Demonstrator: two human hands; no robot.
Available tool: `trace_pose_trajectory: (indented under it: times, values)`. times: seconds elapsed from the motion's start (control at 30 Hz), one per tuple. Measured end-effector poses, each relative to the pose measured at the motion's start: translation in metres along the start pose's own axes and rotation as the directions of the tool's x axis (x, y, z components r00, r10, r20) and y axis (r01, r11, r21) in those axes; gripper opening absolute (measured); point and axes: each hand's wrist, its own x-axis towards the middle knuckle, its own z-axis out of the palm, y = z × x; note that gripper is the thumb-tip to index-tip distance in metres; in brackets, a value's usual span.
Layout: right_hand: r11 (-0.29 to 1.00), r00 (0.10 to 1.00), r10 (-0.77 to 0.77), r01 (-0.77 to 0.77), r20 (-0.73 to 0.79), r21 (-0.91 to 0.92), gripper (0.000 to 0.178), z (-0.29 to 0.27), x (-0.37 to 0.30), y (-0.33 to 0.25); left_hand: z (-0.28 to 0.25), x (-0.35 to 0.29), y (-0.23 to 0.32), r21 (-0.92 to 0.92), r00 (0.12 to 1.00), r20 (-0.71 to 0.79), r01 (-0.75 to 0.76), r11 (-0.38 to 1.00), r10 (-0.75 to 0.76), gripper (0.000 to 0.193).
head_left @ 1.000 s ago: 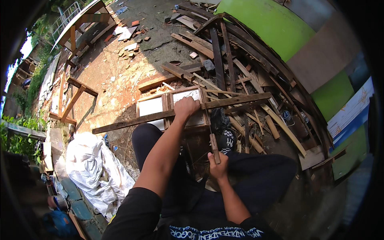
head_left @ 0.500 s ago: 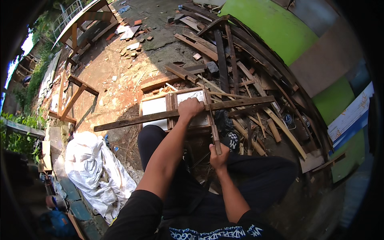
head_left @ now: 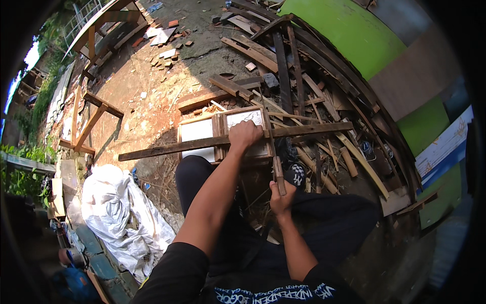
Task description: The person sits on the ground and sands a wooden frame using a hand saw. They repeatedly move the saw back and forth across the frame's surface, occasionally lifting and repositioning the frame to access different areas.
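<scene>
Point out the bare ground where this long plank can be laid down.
Bare reddish dirt lies between the wooden trestle and the white-panelled frame. Right of the long plank, the scrap-wood pile is crowded.

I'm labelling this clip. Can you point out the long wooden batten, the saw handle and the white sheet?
long wooden batten [head_left: 167, 149], head view, on its bare left stretch.
saw handle [head_left: 279, 176], head view, on the wooden grip.
white sheet [head_left: 119, 207], head view, on its crumpled middle.
</scene>
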Motion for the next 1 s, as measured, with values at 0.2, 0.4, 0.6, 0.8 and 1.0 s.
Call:
trace_pose_trajectory:
  times: [0.2,0.4,0.6,0.8,1.0]
  values:
    - [0.998,0.998,0.053,-0.055,0.033,0.038,0.022,-0.07,-0.1,0.0,0.003,0.009,0.001,-0.007,0.998,-0.06,-0.036,0.999,0.036,0.041]
    - [0.996,0.998,0.046,-0.048,0.032,0.069,0.03,-0.009,0.007,0.012,0.009,-0.006,0.001,0.007,0.993,-0.071,-0.097,0.995,0.098,0.042]
    - [0.986,0.986,0.151,-0.156,0.073,0.058,0.026,-0.019,-0.042,0.001,0.02,-0.031,0.003,0.019,0.971,-0.127,-0.2,0.98,0.201,0.038]
    - [0.996,0.998,0.061,-0.061,0.0,0.065,0.027,-0.013,-0.04,0.006,0.024,-0.038,0.014,-0.032,0.979,-0.175,-0.109,0.994,0.101,0.036]
    - [0.997,0.998,0.031,-0.036,0.062,0.07,0.032,-0.029,-0.006,0.001,0.021,-0.029,0.015,-0.035,0.952,-0.302,-0.068,0.997,0.054,0.038]
